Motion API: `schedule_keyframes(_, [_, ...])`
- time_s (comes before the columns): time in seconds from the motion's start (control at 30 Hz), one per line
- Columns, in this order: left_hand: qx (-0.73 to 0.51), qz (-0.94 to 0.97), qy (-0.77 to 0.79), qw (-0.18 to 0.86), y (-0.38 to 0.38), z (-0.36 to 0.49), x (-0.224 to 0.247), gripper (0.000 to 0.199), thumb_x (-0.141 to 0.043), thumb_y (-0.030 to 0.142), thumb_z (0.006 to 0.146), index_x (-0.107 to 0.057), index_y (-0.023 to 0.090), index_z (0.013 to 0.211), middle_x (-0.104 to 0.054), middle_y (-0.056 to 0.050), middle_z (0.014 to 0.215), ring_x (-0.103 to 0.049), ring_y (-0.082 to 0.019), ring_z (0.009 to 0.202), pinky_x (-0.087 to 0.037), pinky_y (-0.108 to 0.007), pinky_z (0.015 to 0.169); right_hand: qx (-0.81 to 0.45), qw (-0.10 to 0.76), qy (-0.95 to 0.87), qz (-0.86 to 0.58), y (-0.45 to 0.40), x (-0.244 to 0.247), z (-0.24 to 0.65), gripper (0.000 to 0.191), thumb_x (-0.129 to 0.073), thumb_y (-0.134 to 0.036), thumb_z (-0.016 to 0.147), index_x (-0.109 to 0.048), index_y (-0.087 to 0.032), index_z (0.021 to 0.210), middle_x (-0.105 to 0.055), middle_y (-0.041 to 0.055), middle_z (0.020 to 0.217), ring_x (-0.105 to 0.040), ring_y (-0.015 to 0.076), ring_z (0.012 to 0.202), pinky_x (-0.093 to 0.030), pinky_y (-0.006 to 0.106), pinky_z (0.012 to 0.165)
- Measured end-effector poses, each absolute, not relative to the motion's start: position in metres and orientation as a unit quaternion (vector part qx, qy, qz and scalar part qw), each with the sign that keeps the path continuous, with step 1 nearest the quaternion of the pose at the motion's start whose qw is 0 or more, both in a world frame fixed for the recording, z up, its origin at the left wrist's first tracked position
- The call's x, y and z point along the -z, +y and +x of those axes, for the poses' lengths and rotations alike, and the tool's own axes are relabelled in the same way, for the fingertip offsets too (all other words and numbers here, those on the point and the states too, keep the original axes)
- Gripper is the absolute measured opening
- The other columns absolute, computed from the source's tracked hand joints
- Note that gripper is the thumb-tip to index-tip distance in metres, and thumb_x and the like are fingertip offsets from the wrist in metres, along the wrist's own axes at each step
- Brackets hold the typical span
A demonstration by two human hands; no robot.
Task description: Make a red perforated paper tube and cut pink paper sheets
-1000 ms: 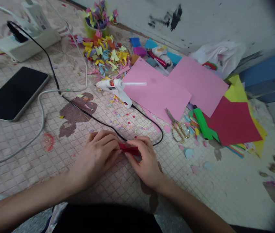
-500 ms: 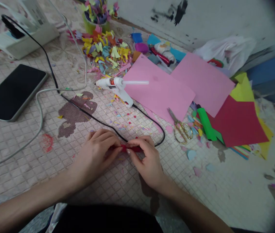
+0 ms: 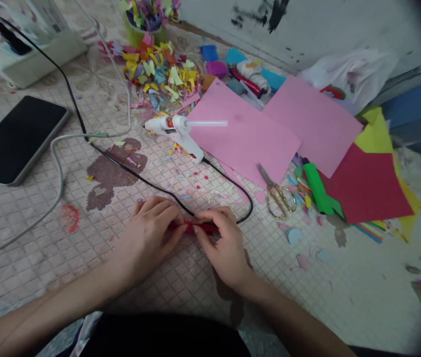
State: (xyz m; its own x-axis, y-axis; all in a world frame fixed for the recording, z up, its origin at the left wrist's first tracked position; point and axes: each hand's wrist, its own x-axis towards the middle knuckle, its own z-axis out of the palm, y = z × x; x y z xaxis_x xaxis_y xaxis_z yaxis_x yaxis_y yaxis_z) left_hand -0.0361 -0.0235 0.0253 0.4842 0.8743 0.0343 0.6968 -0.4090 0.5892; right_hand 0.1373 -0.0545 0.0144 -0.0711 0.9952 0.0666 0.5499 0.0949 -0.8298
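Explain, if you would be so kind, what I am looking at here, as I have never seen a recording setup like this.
There is no machine here, only a person's two bare hands. The picture comes from a camera worn on the person's head, looking forward and down, so the forearms enter from the bottom.

The left hand and right hand meet over a patterned surface, pinching a small red piece between their fingers; what it is made of is hard to tell.

Beyond them lie a white glue gun, gold-handled scissors, pink sheets, a red sheet and a heap of colourful scraps. On the left are a dark-screened device and a white power strip.
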Motion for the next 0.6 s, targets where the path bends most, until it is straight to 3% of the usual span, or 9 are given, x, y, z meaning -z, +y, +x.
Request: schedule_keyframes(0.6, [-0.163,0.816,0.499,0.241,-0.0241,-0.033,-0.0218,0.008,-0.058,0.016,0.081,-0.056,0.02,0.074,-0.064,-0.003,0.083,-0.054,-0.026,0.089,-0.038,-0.043,0.076,-0.291,0.333,-0.676,-0.589,-0.0558,-0.0102,0.1355,0.025,-0.061,-0.004,0.079,-0.06,-0.022,0.096,-0.064,0.0017,0.087,-0.053,0.0213,0.09,-0.045,0.039,0.079])
